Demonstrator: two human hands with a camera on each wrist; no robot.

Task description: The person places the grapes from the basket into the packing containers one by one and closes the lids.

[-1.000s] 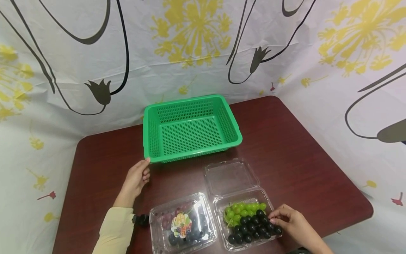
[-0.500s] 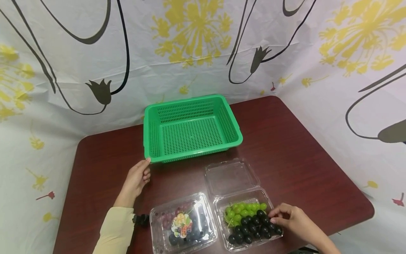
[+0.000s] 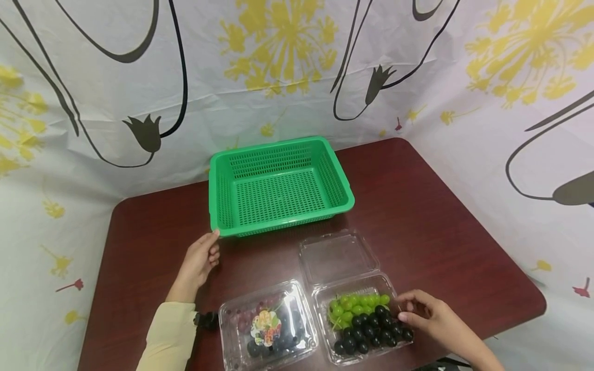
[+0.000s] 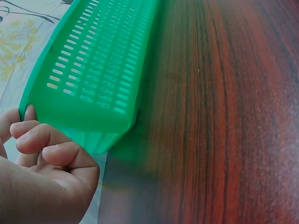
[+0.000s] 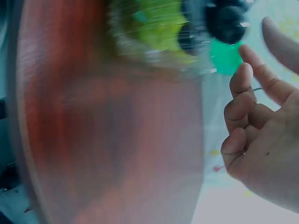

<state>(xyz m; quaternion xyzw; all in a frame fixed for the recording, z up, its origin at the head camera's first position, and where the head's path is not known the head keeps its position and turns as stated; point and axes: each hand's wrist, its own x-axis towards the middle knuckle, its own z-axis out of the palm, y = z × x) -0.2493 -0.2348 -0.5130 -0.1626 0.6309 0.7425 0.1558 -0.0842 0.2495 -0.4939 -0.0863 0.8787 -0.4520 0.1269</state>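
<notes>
My left hand pinches the near left corner of the rim of a green plastic basket between thumb and fingers. In the left wrist view the basket's slotted side rises above the table. Beside the right edge of an opened clear plastic box, my right hand has thumb and index finger parted with nothing between them. Inside the box lie green grapes and a bunch of black grapes. In the right wrist view the black grapes appear just past the fingertips.
Left of the opened box stands a closed clear box with a fruit sticker, holding red and dark grapes. The opened box's lid lies back toward the basket. Patterned white cloth hangs behind the dark red table.
My right hand's thumb and index finger have parted at the black grapes, and the hand has shifted slightly right. The left hand keeps its place on the basket's corner.
</notes>
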